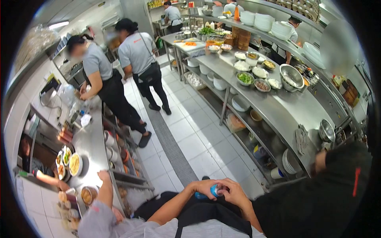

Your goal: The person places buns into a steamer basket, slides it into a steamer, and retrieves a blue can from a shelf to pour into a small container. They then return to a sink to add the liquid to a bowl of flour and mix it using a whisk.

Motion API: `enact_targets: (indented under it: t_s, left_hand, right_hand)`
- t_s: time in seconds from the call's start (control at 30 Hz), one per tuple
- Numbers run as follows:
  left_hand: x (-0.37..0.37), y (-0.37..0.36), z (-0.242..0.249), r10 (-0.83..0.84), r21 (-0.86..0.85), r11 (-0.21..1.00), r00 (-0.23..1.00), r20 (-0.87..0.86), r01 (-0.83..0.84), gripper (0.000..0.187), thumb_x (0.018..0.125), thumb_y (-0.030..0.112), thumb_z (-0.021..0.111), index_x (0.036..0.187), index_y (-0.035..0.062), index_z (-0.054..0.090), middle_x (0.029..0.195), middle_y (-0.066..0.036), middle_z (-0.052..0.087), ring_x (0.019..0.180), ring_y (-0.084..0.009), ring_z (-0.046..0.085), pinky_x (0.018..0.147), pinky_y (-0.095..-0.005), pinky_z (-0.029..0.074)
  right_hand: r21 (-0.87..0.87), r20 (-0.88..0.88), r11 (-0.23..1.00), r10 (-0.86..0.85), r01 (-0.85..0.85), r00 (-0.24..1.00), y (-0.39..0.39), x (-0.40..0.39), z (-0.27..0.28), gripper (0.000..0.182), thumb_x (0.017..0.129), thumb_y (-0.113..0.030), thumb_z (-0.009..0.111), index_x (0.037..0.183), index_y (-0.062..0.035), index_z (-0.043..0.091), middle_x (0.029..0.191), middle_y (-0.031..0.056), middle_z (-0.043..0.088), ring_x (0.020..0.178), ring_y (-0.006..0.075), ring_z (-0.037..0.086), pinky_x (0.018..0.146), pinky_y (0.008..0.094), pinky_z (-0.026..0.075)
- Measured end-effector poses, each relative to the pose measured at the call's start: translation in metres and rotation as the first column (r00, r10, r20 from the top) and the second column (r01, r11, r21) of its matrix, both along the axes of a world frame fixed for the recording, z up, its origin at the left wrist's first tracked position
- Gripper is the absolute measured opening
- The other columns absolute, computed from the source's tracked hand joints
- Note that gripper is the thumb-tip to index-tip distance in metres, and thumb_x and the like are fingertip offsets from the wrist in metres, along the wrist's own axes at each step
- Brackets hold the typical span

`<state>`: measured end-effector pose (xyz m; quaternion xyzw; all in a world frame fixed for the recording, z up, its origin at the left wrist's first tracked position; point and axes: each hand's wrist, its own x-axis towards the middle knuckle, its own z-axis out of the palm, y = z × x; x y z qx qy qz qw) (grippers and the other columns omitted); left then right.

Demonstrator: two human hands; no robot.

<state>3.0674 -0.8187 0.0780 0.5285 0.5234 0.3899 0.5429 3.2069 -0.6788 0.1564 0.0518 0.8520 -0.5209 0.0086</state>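
Note:
Close to my black apron (202,212), both hands meet around a small blue-and-clear item (216,190) that looks like a plastic bottle. My left hand (201,188) is wrapped round its body, with blue showing below the fingers too. At the clear end, the fingers of my right hand (235,192) are closed in a pinch. Much of the item is covered by my fingers, so its full shape is hidden.
At left, a steel counter (93,144) bears a bowl of noodles (75,164); a co-worker's hand (104,176) reaches over it. Two people stand in the aisle (186,123). Another person's dark sleeve (309,190) is close at right, by a long steel table (285,107) with food bowls.

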Motion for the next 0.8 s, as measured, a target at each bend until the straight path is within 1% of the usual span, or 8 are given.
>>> enact_targets:
  t_s: [0.1,0.23,0.33,0.4,0.53,0.6,0.7,0.8]
  left_hand:
    - [-0.056,0.003,-0.008,0.259,-0.004,0.966,0.963,0.067,-0.26,0.065,0.063,0.016,0.08,0.121,0.0063,0.055,0.11,-0.006,0.058,0.103,-0.0165,0.055,0.092,-0.0296,0.044]
    - [-0.135,0.025,0.02,0.169,0.15,0.975,0.986,-0.018,-0.164,0.055,0.064,0.012,0.079,0.114,0.0061,0.057,0.104,-0.004,0.061,0.099,-0.0148,0.056,0.089,-0.0293,0.045]
    - [-0.175,0.024,0.037,0.349,0.021,0.935,0.931,0.11,-0.353,0.052,0.065,0.012,0.079,0.112,0.0056,0.057,0.1,-0.003,0.061,0.097,-0.014,0.057,0.088,-0.029,0.045]
    - [-0.2,0.022,0.031,0.383,0.006,0.921,0.906,0.181,-0.39,0.052,0.066,0.011,0.079,0.112,0.0054,0.056,0.102,-0.003,0.061,0.097,-0.0134,0.056,0.087,-0.0287,0.045]
    - [-0.258,0.014,0.027,0.442,0.039,0.89,0.882,0.162,-0.453,0.051,0.068,0.012,0.079,0.113,0.0053,0.056,0.103,-0.003,0.06,0.098,-0.0135,0.056,0.087,-0.0288,0.045]
    - [-0.293,0.009,0.018,0.46,0.048,0.88,0.873,0.164,-0.473,0.05,0.068,0.012,0.079,0.112,0.0054,0.056,0.103,-0.003,0.059,0.098,-0.0137,0.056,0.087,-0.0286,0.045]
    - [-0.353,0.005,-0.005,0.408,0.101,0.9,0.901,0.147,-0.424,0.053,0.068,0.013,0.079,0.115,0.0053,0.056,0.103,-0.003,0.059,0.099,-0.0147,0.055,0.088,-0.0286,0.044]
    - [-0.419,0.0,-0.01,0.416,0.195,0.878,0.898,0.142,-0.437,0.058,0.066,0.013,0.08,0.119,0.0055,0.056,0.101,-0.003,0.058,0.098,-0.0156,0.055,0.087,-0.0293,0.045]
  right_hand:
    - [0.211,-0.331,0.976,0.012,0.061,0.943,0.014,-0.062,-0.001,0.044,0.075,-0.007,0.069,0.118,-0.0181,0.066,0.09,0.0072,0.07,0.08,0.0267,0.061,0.076,0.0364,0.05]
    - [0.299,-0.197,0.954,0.085,-0.023,0.977,0.037,-0.135,0.005,0.044,0.076,-0.007,0.068,0.117,-0.0195,0.066,0.087,0.0055,0.069,0.08,0.0261,0.061,0.076,0.0367,0.05]
    - [0.408,-0.248,0.913,0.143,-0.031,0.958,0.043,-0.186,0.006,0.042,0.076,-0.007,0.068,0.115,-0.0212,0.067,0.084,0.0038,0.069,0.079,0.0252,0.061,0.076,0.0377,0.05]
    - [0.325,-0.267,0.942,0.176,-0.083,0.948,0.047,-0.225,0.01,0.041,0.075,-0.009,0.069,0.114,-0.0222,0.068,0.083,0.0027,0.068,0.079,0.0244,0.061,0.074,0.0379,0.049]
    - [0.325,-0.219,0.928,0.261,-0.182,0.94,0.05,-0.299,0.001,0.039,0.075,-0.011,0.07,0.112,-0.0211,0.069,0.085,0.0008,0.069,0.082,0.0245,0.059,0.075,0.0373,0.048]
    - [0.439,-0.24,0.877,0.323,-0.195,0.915,0.048,-0.34,0.003,0.037,0.072,-0.011,0.074,0.109,-0.0202,0.071,0.088,0.0,0.07,0.082,0.023,0.056,0.077,0.0336,0.047]
    - [0.351,-0.148,0.891,0.357,-0.289,0.922,0.048,-0.407,-0.001,0.04,0.069,-0.013,0.077,0.108,-0.0202,0.071,0.091,-0.0027,0.071,0.079,0.0226,0.051,0.078,0.0329,0.046]
    - [0.403,-0.133,0.867,0.372,-0.293,0.919,0.041,-0.477,0.011,0.041,0.068,-0.014,0.078,0.107,-0.0199,0.072,0.09,-0.0034,0.071,0.076,0.0224,0.048,0.078,0.0332,0.045]
